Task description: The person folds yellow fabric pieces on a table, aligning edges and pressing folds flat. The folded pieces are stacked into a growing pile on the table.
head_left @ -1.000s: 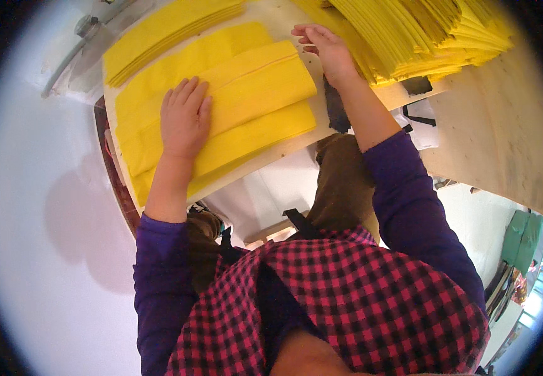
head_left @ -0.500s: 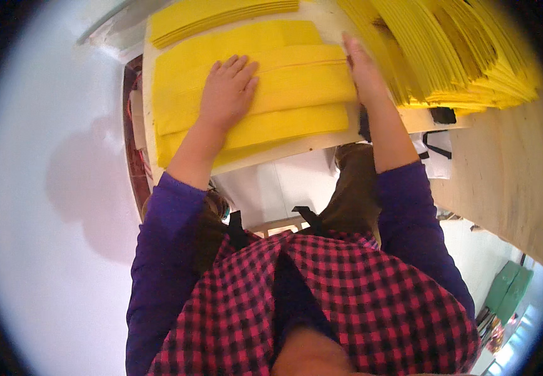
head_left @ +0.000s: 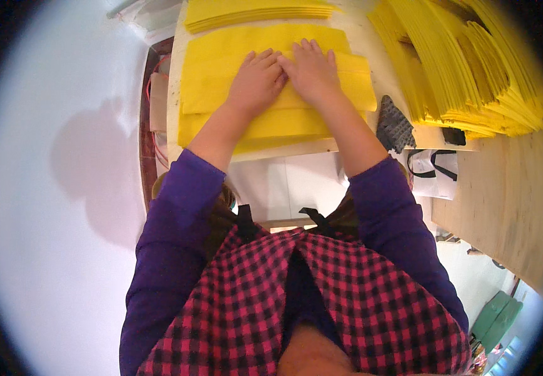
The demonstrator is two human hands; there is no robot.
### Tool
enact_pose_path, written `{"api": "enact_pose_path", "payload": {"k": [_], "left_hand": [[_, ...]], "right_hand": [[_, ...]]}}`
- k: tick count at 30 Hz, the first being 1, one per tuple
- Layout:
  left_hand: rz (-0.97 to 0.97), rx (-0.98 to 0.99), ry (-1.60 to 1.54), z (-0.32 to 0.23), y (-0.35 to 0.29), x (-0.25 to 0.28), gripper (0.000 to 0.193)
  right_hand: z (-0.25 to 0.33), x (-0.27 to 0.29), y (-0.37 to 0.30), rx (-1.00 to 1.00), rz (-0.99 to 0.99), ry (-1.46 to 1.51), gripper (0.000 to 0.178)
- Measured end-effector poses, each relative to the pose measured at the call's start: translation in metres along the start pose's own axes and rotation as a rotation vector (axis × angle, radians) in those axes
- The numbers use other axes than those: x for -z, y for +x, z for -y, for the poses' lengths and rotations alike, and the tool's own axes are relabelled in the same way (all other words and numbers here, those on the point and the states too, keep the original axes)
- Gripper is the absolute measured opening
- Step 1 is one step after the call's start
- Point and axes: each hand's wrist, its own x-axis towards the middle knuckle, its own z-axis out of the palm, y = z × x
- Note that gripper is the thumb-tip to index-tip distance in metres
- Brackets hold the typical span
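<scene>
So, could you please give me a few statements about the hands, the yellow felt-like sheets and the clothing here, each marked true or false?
1. The bare left hand and bare right hand are both on the folded yellow felt-like sheets. True.

2. The large fanned stack of yellow sheets is to the left of both hands. False: it is to their right.

3. A dark grey textured scrap lies to the right of the right forearm. True.

4. The long fabric left sleeve is bright green. False: it is purple.

5. The checked fabric garment is pinkish red and black. True.
</scene>
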Motion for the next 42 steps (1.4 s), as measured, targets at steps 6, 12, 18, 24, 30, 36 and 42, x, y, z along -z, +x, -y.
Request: {"api": "enact_pose_path", "payload": {"k": [6,12,18,24,30,36,42], "left_hand": [[0.005,-0.006,0.032,-0.002,0.001,0.004,0.032],[0.068,0.282,0.172,-0.003,-0.008,0.019,0.043],[0.18,0.524,0.313,0.01,-0.026,0.027,0.063],[0.19,0.554,0.308,0.014,-0.029,0.021,0.066],[0.25,0.536,0.423,0.014,-0.031,0.02,0.065],[0.272,0.557,0.395,0.014,-0.027,0.019,0.066],[0.281,0.564,0.373,0.015,-0.028,0.02,0.068]], "right_hand": [[-0.014,0.006,0.006,0.049,0.024,-0.082,0.054],[-0.02,-0.012,-0.006,0.04,-0.05,-0.059,0.055],[-0.023,-0.017,-0.011,0.002,-0.013,-0.068,0.062],[0.004,-0.004,-0.006,0.048,0.054,-0.094,0.065],[0.06,-0.027,-0.004,0.045,0.134,0.077,0.072],[0.004,-0.02,-0.022,-0.108,0.086,-0.009,0.082],[-0.036,-0.004,-0.033,-0.286,0.114,-0.166,0.082]]}}
